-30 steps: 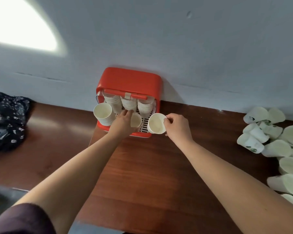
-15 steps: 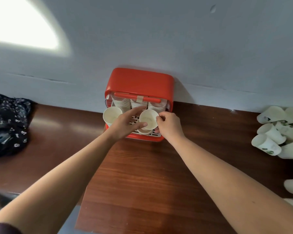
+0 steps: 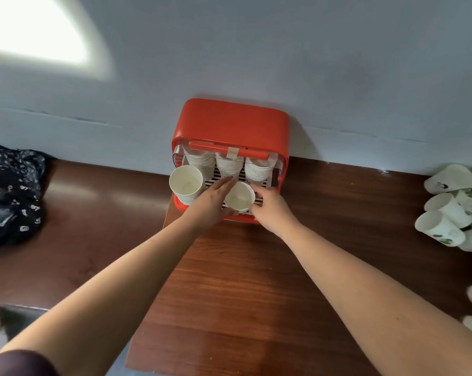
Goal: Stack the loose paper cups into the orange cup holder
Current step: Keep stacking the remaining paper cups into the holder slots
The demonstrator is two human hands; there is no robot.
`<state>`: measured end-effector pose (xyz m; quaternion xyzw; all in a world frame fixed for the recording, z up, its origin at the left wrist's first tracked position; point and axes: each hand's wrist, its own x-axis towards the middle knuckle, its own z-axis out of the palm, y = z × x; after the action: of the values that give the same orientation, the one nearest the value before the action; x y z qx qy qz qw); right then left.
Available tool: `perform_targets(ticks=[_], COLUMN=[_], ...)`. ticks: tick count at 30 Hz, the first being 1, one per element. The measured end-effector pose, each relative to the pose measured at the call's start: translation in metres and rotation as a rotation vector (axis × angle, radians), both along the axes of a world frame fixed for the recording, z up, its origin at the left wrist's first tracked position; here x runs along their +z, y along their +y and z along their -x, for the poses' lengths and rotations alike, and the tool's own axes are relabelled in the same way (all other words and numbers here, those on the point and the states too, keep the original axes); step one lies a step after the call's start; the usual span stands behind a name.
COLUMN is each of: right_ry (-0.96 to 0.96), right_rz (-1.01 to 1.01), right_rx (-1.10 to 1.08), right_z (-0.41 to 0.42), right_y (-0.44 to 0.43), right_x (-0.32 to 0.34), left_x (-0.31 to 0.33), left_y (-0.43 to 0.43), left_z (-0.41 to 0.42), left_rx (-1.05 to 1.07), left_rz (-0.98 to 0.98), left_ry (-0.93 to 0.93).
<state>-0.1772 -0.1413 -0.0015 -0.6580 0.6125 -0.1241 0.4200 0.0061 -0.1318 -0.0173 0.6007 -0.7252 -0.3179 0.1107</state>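
Against grey wall [image 3: 283, 50], orange cup holder [image 3: 235, 120] on wooden table [image 3: 243, 294].

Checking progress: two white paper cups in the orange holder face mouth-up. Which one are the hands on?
The front-middle white paper cup, between the left hand and right hand in the orange plastic cup holder; the front-left cup tops a stack, left of both hands.

Head cam, your one view | wide-angle, close in, within your reach | faces forward and down at the worktop [image 3: 243, 294] and wall [image 3: 338, 63] | orange cup holder [image 3: 235, 120] centred
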Motion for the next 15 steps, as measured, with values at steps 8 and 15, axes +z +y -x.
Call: perform_targets(ticks=[8,15], right_ry=[0.096,0.170], right_rz=[0.027,0.127], right_rx=[0.019,-0.067], right_z=[0.007,0.072], right_y=[0.012,0.045], right_x=[-0.001,0.014], left_x=[0.003,0.023], left_y=[0.011,0.047], left_z=[0.011,0.039], left_rx=[0.064,0.220], left_rz=[-0.062,0.187], left_ry=[0.016,-0.043])
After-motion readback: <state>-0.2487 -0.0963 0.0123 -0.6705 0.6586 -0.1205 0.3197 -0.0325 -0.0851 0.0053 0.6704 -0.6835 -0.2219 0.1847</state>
